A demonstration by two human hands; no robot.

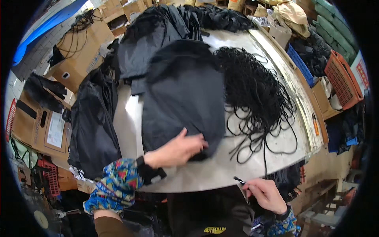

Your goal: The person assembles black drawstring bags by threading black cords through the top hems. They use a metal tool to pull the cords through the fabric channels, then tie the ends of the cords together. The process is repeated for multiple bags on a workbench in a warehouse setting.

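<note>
A black fabric piece [183, 94], rounded at one corner, lies flat across the middle of the table. My left hand [175, 150] rests over its lower edge, fingers stretched out and slightly blurred, gripping nothing that I can see. At the table's near edge, my right hand [268, 195] is closed in a pinch. A thin item with a black tip [239, 180] and a light stretch pokes out from those fingers; its kind I cannot make out. A tangled heap of black cords [254, 87] lies right of the fabric, one strand hanging down toward my right hand.
More black fabric pieces [94, 118] drape over the table's left side, others [158, 35] at the back. An orange-handled tool [315, 124] sits on the right wooden edge. Cardboard boxes [85, 55] stand left; an orange crate [342, 81] and a blue crate [300, 65] stand right.
</note>
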